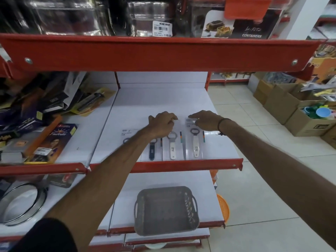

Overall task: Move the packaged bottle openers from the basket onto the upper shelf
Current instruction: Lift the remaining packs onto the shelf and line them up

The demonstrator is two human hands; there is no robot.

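Right, nearest at six o'clock sits the grey basket [166,210], nothing visible inside. Up on the upper shelf [163,165], packaged bottle openers [195,140] lie side by side. Left hand [161,124] presses curled fingers on the middle packs; right hand [204,120], at one o'clock, pinches the rightmost card's top.

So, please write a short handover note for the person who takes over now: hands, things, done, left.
Left hand: palm down on the top of a white-handled opener pack, no closed grip visible.
Right hand: fingers pinch the top of the rightmost opener pack.
Things: four packs lie in a row on the upper shelf; the basket on the shelf below looks empty.
Done: the move, it seems.
Left: straighten the packs, let go.
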